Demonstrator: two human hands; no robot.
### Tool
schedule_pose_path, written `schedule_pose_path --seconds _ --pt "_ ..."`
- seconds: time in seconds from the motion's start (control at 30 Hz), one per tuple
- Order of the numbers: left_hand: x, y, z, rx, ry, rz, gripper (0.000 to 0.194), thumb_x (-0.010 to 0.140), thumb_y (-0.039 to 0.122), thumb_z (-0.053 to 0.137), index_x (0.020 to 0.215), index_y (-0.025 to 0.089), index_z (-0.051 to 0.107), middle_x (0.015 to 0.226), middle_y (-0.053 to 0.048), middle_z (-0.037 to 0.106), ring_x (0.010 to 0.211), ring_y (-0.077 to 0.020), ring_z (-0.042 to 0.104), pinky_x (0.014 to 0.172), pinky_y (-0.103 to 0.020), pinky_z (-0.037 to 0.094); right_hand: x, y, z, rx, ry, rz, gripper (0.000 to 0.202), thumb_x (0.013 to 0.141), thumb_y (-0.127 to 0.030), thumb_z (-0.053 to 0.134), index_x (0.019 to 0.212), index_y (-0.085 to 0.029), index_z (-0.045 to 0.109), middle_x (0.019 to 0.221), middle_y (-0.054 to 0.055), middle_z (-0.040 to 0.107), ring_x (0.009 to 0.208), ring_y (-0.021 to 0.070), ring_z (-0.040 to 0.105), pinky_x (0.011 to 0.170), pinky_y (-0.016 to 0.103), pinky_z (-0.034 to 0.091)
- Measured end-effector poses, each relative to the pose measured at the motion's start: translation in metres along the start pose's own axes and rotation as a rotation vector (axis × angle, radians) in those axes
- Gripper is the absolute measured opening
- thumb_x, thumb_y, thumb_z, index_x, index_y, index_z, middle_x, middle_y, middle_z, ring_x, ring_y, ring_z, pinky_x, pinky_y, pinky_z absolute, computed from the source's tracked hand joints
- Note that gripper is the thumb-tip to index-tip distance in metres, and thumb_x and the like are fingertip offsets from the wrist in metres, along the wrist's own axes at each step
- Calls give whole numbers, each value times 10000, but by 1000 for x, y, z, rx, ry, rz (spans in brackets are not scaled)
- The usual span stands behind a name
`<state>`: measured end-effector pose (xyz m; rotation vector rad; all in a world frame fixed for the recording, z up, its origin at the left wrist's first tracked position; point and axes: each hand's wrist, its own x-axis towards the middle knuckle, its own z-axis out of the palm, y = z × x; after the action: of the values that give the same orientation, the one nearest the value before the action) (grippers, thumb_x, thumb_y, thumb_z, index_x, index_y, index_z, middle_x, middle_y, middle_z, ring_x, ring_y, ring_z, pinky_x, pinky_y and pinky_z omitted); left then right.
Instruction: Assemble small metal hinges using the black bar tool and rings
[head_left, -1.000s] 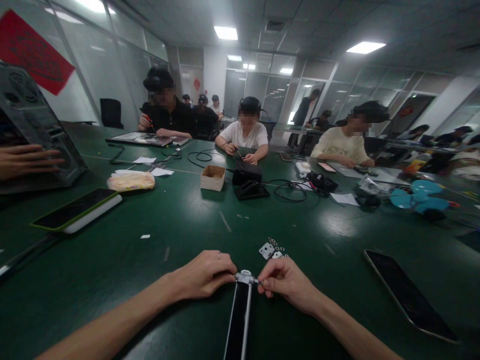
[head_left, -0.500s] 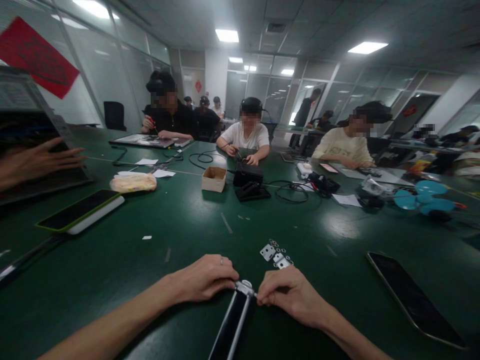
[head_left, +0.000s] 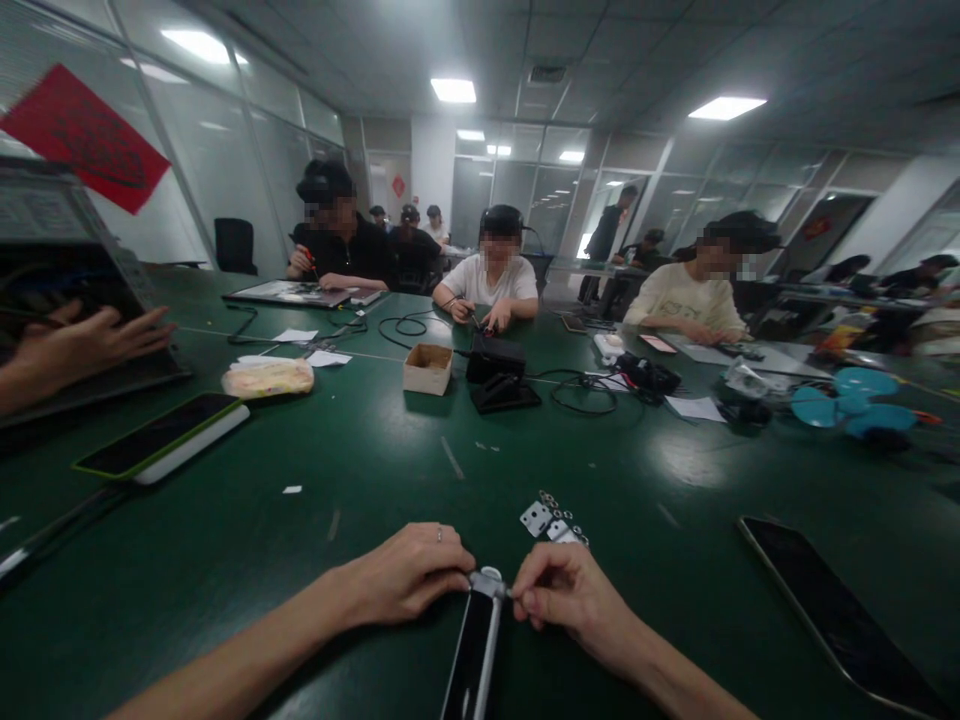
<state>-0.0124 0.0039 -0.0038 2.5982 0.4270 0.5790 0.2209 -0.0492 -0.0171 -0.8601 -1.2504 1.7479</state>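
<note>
A long device with a dark body, silver side rods and a silver end block points away from me, its near end cut off by the frame. My left hand, a ring on one finger, pinches the left side of that end block. On the other side, my right hand has thumb and forefinger closed on a small thin metal piece at the block. The fingertips cover most of this piece, so its kind cannot be made out. Just beyond my right hand lie flat silver plates with holes and several small rings.
A dark phone lies at right, a green-edged phone at left. Further off on the green table stand a small open box and a black device. Another person's hand reaches in at left; several people sit opposite.
The device's near end has swung a little to the right. Both hands keep their grip at its end block, and my right-hand fingers have shifted slightly. The whole view has tilted a bit.
</note>
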Motion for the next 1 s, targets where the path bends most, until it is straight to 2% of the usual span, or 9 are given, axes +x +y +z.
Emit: schedule_pose_path --seconds 0.23,0.37,0.53,0.63,0.83,1.0 --pt "2 5 1 36 89 -57 303 996 304 337 916 145 581 743 -41 594 672 -145 519 623 -233 376 7 8 4 277 129 1 256 647 -300 825 716 -132 645 593 3 611 471 62 496 462 190 357" --pt "3 5 3 6 73 -98 208 961 252 410 915 143 581 779 -43 608 703 -148 537 652 -232 389 8 3 5 401 161 64 257 599 -234 851 699 -135 636 582 -5 617 461 50 492 470 176 353" --pt "3 4 2 -60 62 -151 186 939 242 429 897 144 581 776 -36 604 689 -141 542 648 -226 396 7 -1 7 516 173 158 277 572 -210 863 713 -127 639 584 0 638 471 46 518 482 158 365" --pt "4 6 2 -134 57 -217 189 929 265 444 879 147 582 749 -17 589 643 -123 522 619 -210 390 6 -1 8 528 171 159 285 575 -214 864 718 -127 633 578 -5 635 469 44 520 480 154 371" --pt "8 11 0 -410 4 -409 264 914 353 447 855 134 583 676 0 589 578 -113 506 546 -190 377 6 -2 10 480 186 59 272 586 -233 863 701 -134 637 568 -7 644 455 42 522 462 147 372" --pt "8 12 0 -483 -4 -378 353 931 415 414 825 127 587 685 -10 600 595 -115 519 585 -200 398 5 -5 9 412 163 23 256 608 -250 850 709 -138 643 580 -7 656 474 46 539 469 147 394"
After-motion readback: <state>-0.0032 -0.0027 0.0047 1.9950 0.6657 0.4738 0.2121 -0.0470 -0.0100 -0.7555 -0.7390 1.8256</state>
